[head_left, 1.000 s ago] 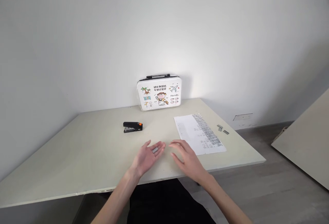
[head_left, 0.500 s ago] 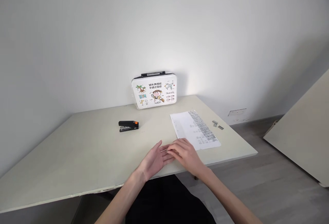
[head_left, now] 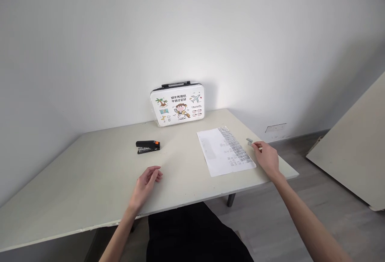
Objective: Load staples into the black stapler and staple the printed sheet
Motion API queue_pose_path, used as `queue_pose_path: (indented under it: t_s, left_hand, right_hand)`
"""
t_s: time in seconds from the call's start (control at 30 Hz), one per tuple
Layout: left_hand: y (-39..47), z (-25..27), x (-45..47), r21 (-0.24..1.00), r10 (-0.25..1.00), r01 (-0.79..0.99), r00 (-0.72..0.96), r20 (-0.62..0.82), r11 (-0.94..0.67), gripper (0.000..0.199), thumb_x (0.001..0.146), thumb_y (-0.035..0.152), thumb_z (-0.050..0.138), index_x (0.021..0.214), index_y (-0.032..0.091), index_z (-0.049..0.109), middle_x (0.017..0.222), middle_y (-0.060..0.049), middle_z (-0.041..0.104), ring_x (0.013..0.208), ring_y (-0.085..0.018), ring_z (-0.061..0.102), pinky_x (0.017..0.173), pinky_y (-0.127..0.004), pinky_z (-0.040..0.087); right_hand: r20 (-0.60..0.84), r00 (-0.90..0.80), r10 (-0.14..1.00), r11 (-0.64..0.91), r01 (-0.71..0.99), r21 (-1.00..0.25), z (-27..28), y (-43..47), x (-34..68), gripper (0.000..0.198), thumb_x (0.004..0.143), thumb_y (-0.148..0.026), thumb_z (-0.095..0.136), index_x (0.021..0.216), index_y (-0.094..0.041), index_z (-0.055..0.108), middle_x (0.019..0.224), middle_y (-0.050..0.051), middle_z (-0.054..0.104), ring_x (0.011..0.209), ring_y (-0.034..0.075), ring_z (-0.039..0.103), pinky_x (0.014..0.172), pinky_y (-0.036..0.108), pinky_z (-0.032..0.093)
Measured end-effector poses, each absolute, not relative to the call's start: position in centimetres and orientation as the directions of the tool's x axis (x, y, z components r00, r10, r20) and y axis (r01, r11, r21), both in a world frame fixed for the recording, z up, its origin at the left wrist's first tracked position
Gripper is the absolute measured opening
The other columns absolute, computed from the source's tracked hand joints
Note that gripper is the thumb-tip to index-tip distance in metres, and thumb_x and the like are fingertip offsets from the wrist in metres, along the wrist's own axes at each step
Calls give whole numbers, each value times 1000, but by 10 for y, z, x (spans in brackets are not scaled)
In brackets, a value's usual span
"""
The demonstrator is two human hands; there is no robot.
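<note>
My right hand (head_left: 267, 158) is at the right side of the table, thumb and fingers pinched together on a small grey strip of staples, mostly hidden by the fingertips. Just beyond those fingertips lies another grey strip of staples (head_left: 249, 141). A printed sheet of paper (head_left: 212, 149) lies flat to the left of this hand. My left hand (head_left: 146, 185) rests near the front edge, fingers loosely curled and slightly apart, with nothing visible in it. Behind it sits a black stapler (head_left: 148, 146) with an orange patch, apart from the hand.
A white case (head_left: 179, 105) with cartoon prints and a black handle stands upright against the wall at the back of the table (head_left: 99, 173). To the right, a wall socket (head_left: 276, 127) is low on the wall, and a pale panel (head_left: 355, 145) stands on the floor.
My hands have come apart from each other. The right hand has moved right to the staples, and the left has moved left onto the table. The view has shifted slightly.
</note>
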State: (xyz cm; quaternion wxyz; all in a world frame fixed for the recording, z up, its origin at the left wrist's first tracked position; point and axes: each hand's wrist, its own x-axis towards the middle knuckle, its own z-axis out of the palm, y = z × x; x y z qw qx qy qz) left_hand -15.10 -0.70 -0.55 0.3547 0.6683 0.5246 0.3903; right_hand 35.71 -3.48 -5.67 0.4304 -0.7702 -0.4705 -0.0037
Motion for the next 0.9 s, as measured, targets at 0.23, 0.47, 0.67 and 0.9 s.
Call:
queue_pose_path:
  t_s: [0.23, 0.47, 0.67, 0.9]
  left_hand:
    - [-14, -3, -145, 856, 977, 471, 129, 171, -212, 46, 93, 63, 56, 107, 21, 68, 90, -6, 73, 82, -21, 70, 84, -35, 57]
    - [-15, -2, -143, 853, 978, 479, 124, 170, -209, 44, 94, 61, 56, 106, 21, 68, 91, -5, 74, 84, -21, 70, 85, -35, 57]
    - [-15, -4, -145, 847, 979, 491, 122, 163, -203, 44, 94, 61, 55, 107, 21, 68, 91, -5, 74, 84, -21, 70, 86, -36, 57]
    - [-15, -5, -145, 844, 978, 494, 131, 164, -208, 45, 94, 62, 54, 108, 21, 68, 92, -6, 74, 85, -22, 70, 86, -37, 57]
  right_hand:
    - [400, 604, 689, -153, 661, -734, -66, -57, 332, 43, 97, -50, 43, 109, -15, 66, 106, 19, 73, 76, 24, 67, 76, 38, 51]
    - [369, 424, 827, -2, 659, -752, -65, -77, 302, 38, 97, -55, 51, 100, -22, 69, 86, 7, 78, 70, 21, 68, 69, 31, 52]
    - [365, 388, 846, 7, 677, -736, -65, -75, 304, 32, 95, -52, 53, 97, -24, 69, 85, 5, 78, 70, 21, 69, 69, 31, 52]
    - [372, 371, 851, 7, 699, -715, -65, -76, 303, 32, 95, -51, 51, 97, -24, 69, 85, 6, 77, 71, 22, 69, 69, 32, 51]
